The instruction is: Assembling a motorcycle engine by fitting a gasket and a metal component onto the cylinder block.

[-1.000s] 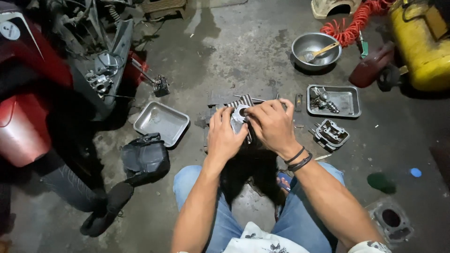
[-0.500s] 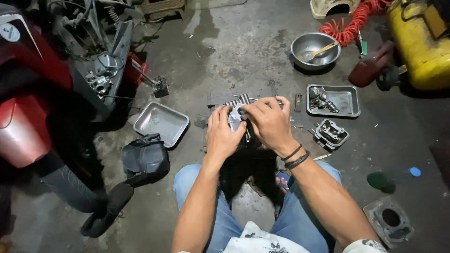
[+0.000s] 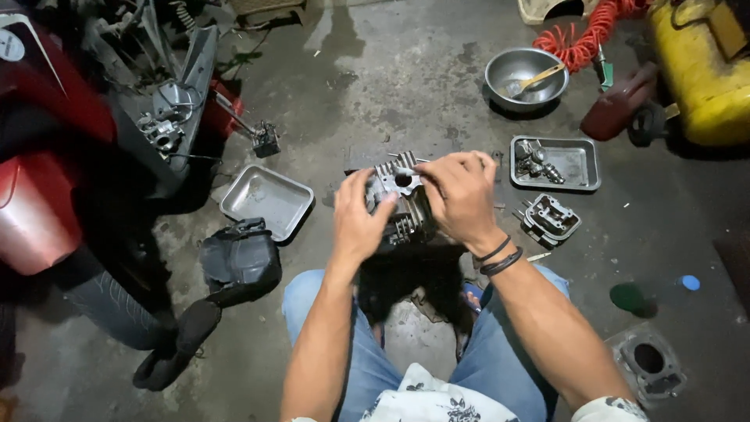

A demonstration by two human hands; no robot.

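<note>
On the concrete floor (image 3: pixel 375 86) an empty metal tray (image 3: pixel 267 201) lies beside a black bag (image 3: pixel 241 259) and a red motorcycle (image 3: pixel 55 180). A steel bowl (image 3: pixel 525 78) holds a brush near an orange coiled hose (image 3: pixel 590 35) and a yellow tank (image 3: pixel 703 66). A second tray (image 3: pixel 556 162) holds small parts, with a valve cover (image 3: pixel 551 218) just below it.

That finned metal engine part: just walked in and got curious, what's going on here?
A person sitting on the concrete floor holds a grey finned metal engine part in both hands. The left hand grips its side; the right hand works at its top. Steel trays, a bowl and a red motorbike surround them.
</note>
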